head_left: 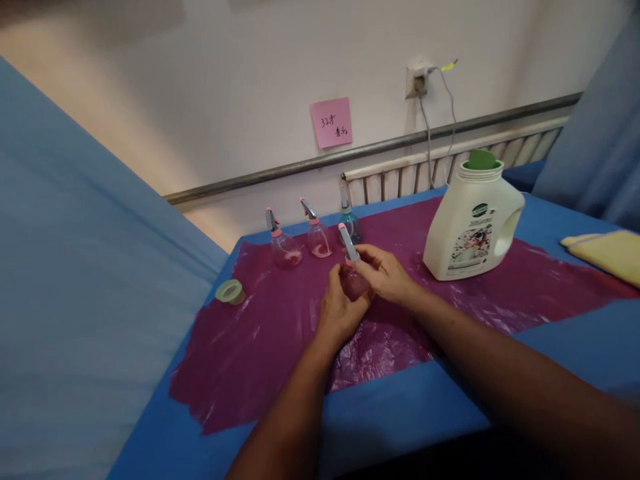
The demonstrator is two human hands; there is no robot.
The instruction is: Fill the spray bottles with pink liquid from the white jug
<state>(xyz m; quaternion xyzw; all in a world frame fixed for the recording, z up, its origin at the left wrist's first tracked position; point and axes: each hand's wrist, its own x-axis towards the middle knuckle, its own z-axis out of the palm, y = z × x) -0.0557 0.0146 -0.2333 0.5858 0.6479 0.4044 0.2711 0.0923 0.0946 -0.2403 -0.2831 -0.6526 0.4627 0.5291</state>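
Note:
Both hands are on a clear spray bottle (356, 283) with a grey and pink trigger head, standing on the purple plastic sheet (280, 333). My left hand (337, 307) wraps round the bottle's body. My right hand (383, 270) grips the pink collar at its neck, under the trigger head. Behind them stand two clear spray bottles with pink collars, one on the left (286, 251) and one nearer the middle (319, 239). A teal spray bottle (351, 227) is just beyond my hands, partly hidden by the held one.
A large cream jug (473, 227) with a green piece in its mouth stands to the right. A green cap (231, 292) lies at left, a yellow cloth (605, 253) at far right. Blue curtain (75, 267) borders the left; a wall with a socket (417, 80) is behind.

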